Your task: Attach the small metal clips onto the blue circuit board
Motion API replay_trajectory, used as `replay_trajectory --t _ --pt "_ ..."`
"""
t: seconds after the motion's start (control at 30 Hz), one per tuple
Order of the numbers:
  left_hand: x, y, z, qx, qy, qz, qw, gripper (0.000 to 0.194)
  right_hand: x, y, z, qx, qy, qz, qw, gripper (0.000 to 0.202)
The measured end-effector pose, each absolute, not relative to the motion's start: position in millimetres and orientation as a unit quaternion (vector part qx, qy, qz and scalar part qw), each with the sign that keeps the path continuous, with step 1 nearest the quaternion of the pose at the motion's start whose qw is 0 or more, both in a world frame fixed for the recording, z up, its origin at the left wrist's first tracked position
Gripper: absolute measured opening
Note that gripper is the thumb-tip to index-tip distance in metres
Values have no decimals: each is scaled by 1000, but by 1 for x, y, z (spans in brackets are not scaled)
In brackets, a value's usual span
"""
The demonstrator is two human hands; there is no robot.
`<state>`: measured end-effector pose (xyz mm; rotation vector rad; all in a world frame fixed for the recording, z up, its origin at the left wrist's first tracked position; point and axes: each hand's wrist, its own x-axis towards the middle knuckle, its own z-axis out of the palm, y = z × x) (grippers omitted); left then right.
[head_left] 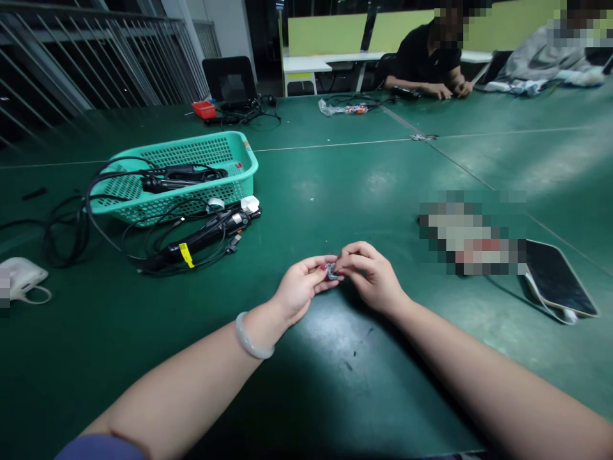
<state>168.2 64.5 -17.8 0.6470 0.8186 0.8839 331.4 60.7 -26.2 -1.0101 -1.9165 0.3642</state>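
Observation:
A small grey piece (331, 271), too small to name, sits between my two hands just above the green table (297, 396). My left hand (297, 291) pinches it between thumb and fingers; a pale bangle (251, 338) circles that wrist. From the other side, my right hand (371, 275) meets it with bent fingers pressed together at the piece's edge. Its fingertips cover part of the piece, so I cannot tell whether they grip it or something smaller.
Left stands a turquoise basket (249, 172) with black cabled tools; another black tool (205, 239) lies before it. On the right is a phone (558, 275) with a white cable, beside a blurred-out item. Two people sit across the table, near a red box (205, 110) and cables.

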Motion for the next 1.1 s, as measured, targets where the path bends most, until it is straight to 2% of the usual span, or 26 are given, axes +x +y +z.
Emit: replay_trajectory --t 0.17,0.4,0.57,0.67,0.9,1.1 --pt "167 67 -17 274 394 427 766 15 335 61 -26 -468 -744 146 454 19" --pt "164 71 -20 243 380 522 724 9 342 60 -29 -522 -798 125 272 9" --pt "166 70 -21 258 403 517 709 11 338 60 -32 -509 -825 101 224 10" --pt "168 69 -20 267 419 508 703 13 337 60 -31 -502 -825 103 237 15" --pt "169 69 -23 314 431 491 689 24 339 57 -24 -523 -759 141 361 9" --pt "169 69 -25 332 427 485 687 27 335 54 -19 -524 -737 159 395 6"
